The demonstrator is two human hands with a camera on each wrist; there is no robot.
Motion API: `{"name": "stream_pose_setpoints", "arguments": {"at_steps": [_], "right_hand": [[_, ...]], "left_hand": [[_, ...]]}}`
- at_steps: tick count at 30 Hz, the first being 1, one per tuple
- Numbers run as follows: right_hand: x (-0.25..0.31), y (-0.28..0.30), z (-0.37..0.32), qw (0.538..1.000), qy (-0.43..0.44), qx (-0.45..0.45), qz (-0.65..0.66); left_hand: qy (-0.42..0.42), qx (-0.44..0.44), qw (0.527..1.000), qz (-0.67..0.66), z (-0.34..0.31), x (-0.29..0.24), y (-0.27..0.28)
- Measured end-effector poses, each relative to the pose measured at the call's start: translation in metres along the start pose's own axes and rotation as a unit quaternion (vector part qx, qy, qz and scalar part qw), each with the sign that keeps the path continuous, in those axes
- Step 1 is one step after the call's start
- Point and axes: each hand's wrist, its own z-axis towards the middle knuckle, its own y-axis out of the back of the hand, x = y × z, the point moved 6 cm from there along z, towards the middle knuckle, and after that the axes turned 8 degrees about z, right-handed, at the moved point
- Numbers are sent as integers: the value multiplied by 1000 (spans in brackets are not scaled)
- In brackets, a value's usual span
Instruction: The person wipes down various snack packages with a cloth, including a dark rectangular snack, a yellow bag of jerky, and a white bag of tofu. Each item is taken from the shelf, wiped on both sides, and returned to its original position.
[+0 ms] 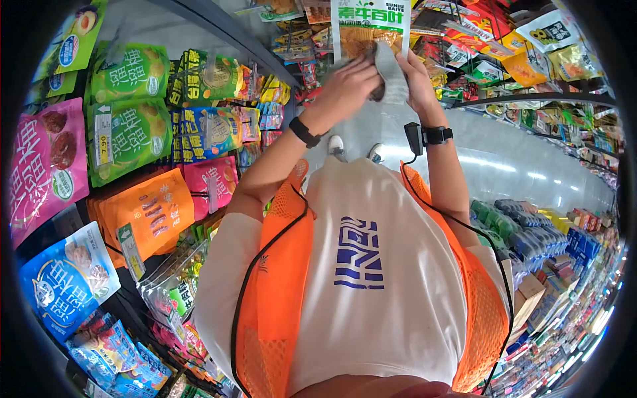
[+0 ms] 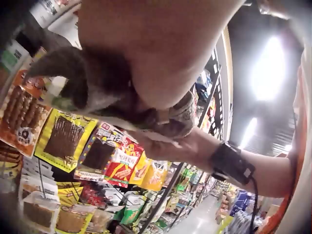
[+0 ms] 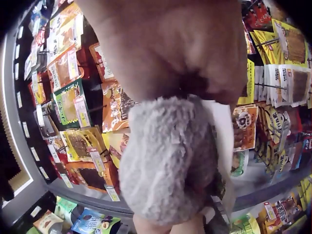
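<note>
A white and green snack packet (image 1: pixel 370 23) with brown food showing is held up at the top of the head view. The left hand (image 1: pixel 352 86), slightly blurred, grips a grey cloth (image 1: pixel 391 76) against the packet's lower front. My right hand (image 1: pixel 418 83) pinches the packet's lower right edge. In the left wrist view the left hand (image 2: pixel 151 48) is above the dark-looking cloth (image 2: pixel 105 83), with the right hand (image 2: pixel 170 148) beyond. The right wrist view shows the right hand (image 3: pixel 170 48), the fluffy cloth (image 3: pixel 165 161) and the packet's pale back (image 3: pixel 222 136); the cloth hides part of the packet.
Hanging snack bags (image 1: pixel 129 136) fill racks on the left, with an orange bag (image 1: pixel 156 212) lower down. More packets (image 1: pixel 527 69) hang at upper right beyond a dark shelf rail (image 1: pixel 537 98). Grey floor (image 1: pixel 491 152) runs between racks; stacked goods (image 1: pixel 517 229) stand at lower right.
</note>
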Motion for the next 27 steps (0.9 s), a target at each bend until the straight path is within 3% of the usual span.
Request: {"name": "stream_pose_setpoints", "arguments": {"at_steps": [2,5,6,9,10,13,14,18,21,22,25,27], "right_hand": [[-3,5,1,1000,-10,-2,7],[-3,-1,-6,1000,-20,13,-18],[-5,-1,-6,999,-17,16,-31],[-4,0,-4,997,-1,36,-70],[-2,2,-2,996,8,42,-82],[-10,11,4,964,-26,87,-251],[-8,9,0,962,-30,81,-260],[-16,16,1,931,-48,128,-338],[-18,16,-3,945,-41,115,-305],[-12,8,-7,956,-23,108,-271],[1,8,-11,966,1,84,-243],[7,11,-13,966,3,72,-247]], "left_hand": [[35,-67,996,42,-3,14,11],[12,55,995,77,-11,21,-7],[-96,9,988,122,-10,2,4],[-88,10,992,87,3,6,4],[-81,-44,990,104,13,13,14],[-74,21,983,166,26,55,5],[-77,-19,982,173,30,58,11],[-132,-32,986,100,41,38,18],[-101,-94,987,80,42,55,11],[-60,-19,992,111,36,78,-4],[35,30,996,82,9,111,-14],[78,18,996,29,-6,116,-11]]}}
